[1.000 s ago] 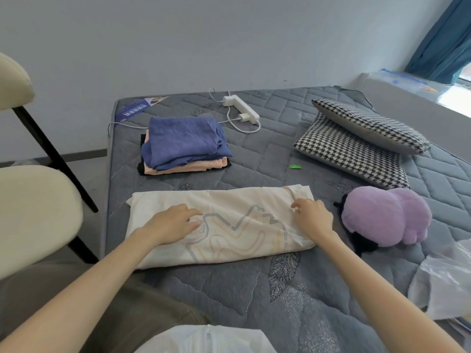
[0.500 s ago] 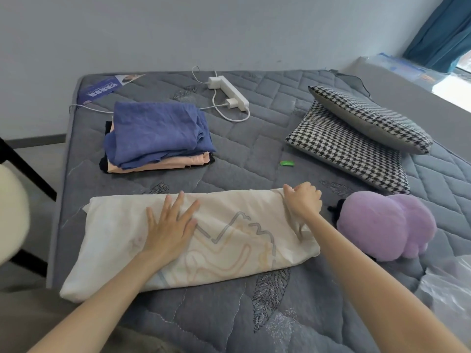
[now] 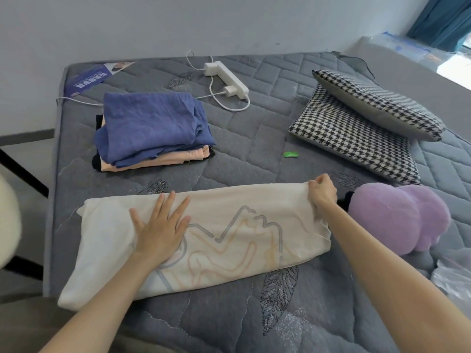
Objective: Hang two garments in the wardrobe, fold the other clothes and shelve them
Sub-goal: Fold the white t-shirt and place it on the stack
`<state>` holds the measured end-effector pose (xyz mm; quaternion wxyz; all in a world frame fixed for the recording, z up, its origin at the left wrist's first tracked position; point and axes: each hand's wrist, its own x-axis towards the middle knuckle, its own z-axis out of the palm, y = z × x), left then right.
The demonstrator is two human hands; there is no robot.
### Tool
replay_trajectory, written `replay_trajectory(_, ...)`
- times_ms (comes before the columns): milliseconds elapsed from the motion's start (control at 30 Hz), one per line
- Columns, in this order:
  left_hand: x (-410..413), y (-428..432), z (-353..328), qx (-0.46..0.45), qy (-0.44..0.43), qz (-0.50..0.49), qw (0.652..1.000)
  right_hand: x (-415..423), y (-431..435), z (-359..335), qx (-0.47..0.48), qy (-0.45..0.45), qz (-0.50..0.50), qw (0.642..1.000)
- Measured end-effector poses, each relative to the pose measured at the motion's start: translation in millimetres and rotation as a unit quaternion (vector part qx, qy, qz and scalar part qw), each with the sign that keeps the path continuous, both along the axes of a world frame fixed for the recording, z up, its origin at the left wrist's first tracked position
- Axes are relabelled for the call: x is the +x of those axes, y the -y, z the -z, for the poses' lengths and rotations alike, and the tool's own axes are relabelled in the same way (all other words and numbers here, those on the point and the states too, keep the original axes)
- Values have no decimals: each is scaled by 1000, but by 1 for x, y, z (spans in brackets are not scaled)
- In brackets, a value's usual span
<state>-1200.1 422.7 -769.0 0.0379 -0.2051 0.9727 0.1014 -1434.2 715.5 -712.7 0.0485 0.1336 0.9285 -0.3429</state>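
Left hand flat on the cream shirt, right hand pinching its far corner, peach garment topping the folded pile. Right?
No. In the head view a blue garment tops the folded pile; the peach garment lies under it. The rest holds.

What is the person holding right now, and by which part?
The right hand grips the cream printed garment at its far right corner; the left hand only presses flat on it, fingers spread.

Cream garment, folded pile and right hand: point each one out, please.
cream garment (image 3: 229, 240), head view, on its printed middle.
folded pile (image 3: 150, 123), head view, on the blue top layer.
right hand (image 3: 322, 193), head view, on the back of the hand gripping the garment's far corner.
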Motion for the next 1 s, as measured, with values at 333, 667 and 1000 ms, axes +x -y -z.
replay_trajectory(333, 5, 2, 1, 16, 21, -7, 1000, 40, -26, 2, 35, 39, -67, 996)
replay_trajectory(667, 22, 1, -6, 13, 26, -5, 1000, 83, -62, 13, 69, -69, -54, 994)
replay_trajectory(1000, 30, -1, -6, 1, 18, -18, 1000, 109, -15, -2, 235, -256, -210, 914)
